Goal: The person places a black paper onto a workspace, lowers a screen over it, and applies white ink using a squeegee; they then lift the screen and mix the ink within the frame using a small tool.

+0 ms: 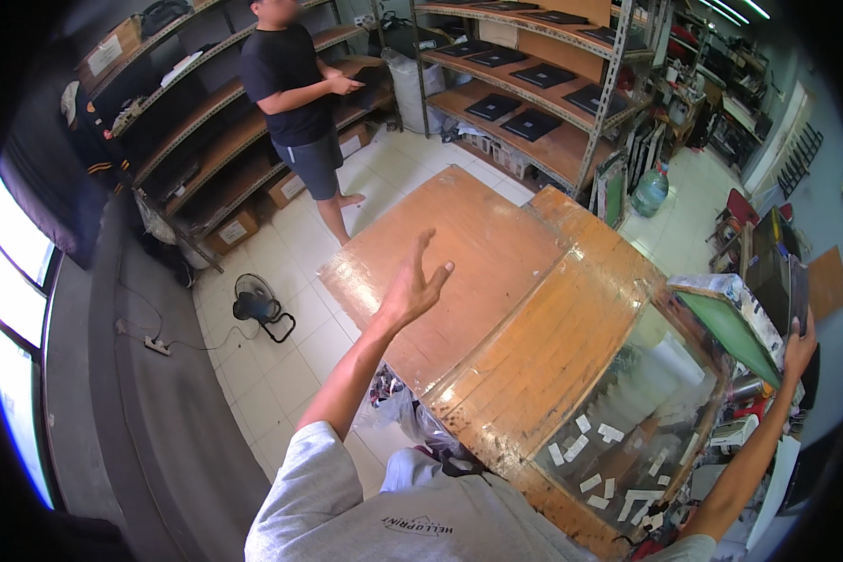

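My left hand (416,288) hovers over or rests on the brown wooden tabletop (478,253); contact cannot be made out. Its fingers are stretched out and nothing is in them. At the far right, my right hand (799,348) grips the lower edge of a dark flat panel (797,292), which stands nearly upright. Just left of that panel leans a printing screen (732,328) with green mesh and a stained pale frame. Part of the right hand's grip is hidden behind the panel.
A glass pane (618,421) with white pieces is set into the table. A person (295,103) stands beyond it, holding something dark. Shelves (534,84) bear several flat black items. A fan (256,300) sits on the floor at left, a water bottle (648,192) at far right.
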Tool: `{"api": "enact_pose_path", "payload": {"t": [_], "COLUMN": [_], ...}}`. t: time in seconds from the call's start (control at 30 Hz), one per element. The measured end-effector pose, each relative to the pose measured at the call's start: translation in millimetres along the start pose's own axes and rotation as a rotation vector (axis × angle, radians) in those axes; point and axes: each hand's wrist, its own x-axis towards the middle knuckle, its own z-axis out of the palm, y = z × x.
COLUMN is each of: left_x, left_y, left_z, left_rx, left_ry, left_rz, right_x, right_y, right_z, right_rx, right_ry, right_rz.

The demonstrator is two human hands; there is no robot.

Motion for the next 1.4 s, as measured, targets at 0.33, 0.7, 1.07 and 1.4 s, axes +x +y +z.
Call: {"api": "enact_pose_path", "payload": {"t": [0.33,0.7,1.07,1.4], "left_x": [-3,-104,-57,-134], "left_y": [-1,-23,-51,-94], "left_z": [-5,37,35,118], "left_rx": [0.055,-0.186,0.153,0.35], "left_ry": [0.116,0.159,0.24,-0.089], "left_rz": [-0.03,-0.292,-0.089,-0.213], "right_x": [-3,-7,-17,-16], "right_y": [14,26,7,3], "right_z": [-3,-18,-31,-42], "right_rx": [-0.014,-0.045,-0.023,-0.1], "right_ry": [-0.009,-0.063,-0.106,-0.199], "right_rz": [-0.043,-0.023,0.141,0.117]}}
